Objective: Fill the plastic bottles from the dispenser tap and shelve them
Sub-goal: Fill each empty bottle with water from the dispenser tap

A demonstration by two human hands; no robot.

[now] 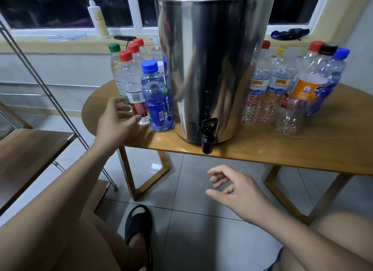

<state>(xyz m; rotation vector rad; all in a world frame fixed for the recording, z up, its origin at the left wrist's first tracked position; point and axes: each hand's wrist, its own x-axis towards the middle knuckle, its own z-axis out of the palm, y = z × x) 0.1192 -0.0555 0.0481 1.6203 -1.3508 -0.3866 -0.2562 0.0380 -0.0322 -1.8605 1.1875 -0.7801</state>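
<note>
The wooden table (282,145) bears a steel dispenser (212,68) between left bottles (132,78) and right bottles (279,85).

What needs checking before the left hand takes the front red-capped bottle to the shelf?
1. Left hand free, fingers open at the bottle: ok.
2. Front red-capped bottle upright, cap on: ok.
3. Its fill level: cannot tell.
4. Blue-capped bottle clear of the grasp: not ok, it stands tight beside it.
5. Tap shows no stream: ok.
6. Shelf board has bare space: ok.
</note>
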